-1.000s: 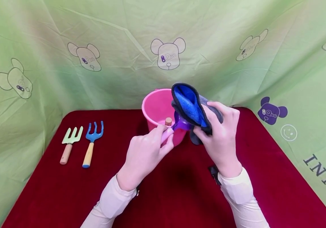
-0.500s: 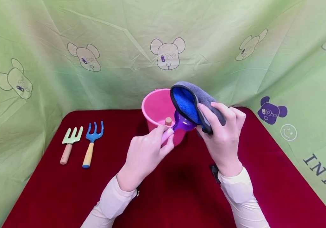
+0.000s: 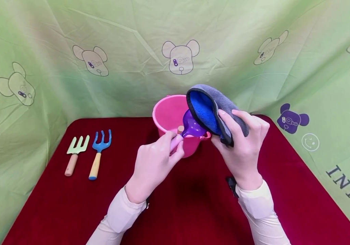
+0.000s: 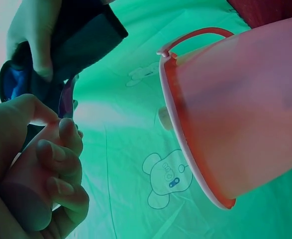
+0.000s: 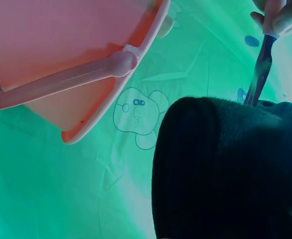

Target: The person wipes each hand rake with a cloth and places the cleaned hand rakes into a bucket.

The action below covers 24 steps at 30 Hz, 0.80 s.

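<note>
My left hand [image 3: 155,161] grips the pale pink handle of a toy garden shovel [image 3: 192,125] with a shiny purple blade. The blade is raised over the near right rim of a pink bucket [image 3: 169,112]. A folded cloth [image 3: 224,105], grey outside and bright blue inside with a black edge, is held by my right hand [image 3: 243,149], thumb below and fingers on top. Its blue fold overlaps the right side of the blade. In the left wrist view, the fingers of my left hand curl round the thick handle [image 4: 31,184].
Inside the bucket, a wooden handle end [image 3: 180,129] stands at the near rim. At left on the red table cover [image 3: 55,207] lie a pale green hand fork [image 3: 76,153] and a blue hand fork [image 3: 99,153] with a yellow handle. A green printed curtain [image 3: 126,78] surrounds the table.
My right hand and the cloth have shifted a little to the right, the cloth turning to show more grey. More of the purple blade now shows. The left hand has lowered slightly leftward.
</note>
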Each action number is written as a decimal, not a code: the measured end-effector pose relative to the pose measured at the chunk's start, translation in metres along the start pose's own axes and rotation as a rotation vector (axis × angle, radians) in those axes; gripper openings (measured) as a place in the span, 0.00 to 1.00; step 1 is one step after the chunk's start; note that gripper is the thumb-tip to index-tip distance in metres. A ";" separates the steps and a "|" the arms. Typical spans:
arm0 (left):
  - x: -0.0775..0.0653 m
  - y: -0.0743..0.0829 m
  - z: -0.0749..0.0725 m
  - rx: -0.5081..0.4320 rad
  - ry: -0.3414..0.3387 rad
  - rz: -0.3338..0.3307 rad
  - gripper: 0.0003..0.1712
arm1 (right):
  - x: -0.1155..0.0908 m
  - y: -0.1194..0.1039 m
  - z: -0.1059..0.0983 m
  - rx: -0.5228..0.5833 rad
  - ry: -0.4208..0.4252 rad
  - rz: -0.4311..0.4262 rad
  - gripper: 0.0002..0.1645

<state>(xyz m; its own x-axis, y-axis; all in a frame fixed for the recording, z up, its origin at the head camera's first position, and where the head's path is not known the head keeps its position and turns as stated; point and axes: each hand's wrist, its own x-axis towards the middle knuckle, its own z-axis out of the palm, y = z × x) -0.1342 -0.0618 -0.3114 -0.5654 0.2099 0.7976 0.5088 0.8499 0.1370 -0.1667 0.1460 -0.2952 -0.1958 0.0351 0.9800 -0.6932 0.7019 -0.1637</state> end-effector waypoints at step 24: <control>0.002 -0.001 -0.003 -0.069 0.002 -0.037 0.08 | -0.008 -0.022 0.005 0.184 -0.152 -0.068 0.25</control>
<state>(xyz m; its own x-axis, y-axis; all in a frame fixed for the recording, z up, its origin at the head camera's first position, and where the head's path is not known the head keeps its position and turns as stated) -0.1337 -0.0633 -0.3078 -0.5829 0.1780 0.7928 0.5312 0.8218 0.2060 -0.1536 0.1266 -0.3004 -0.2367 -0.1246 0.9636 -0.8204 0.5569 -0.1296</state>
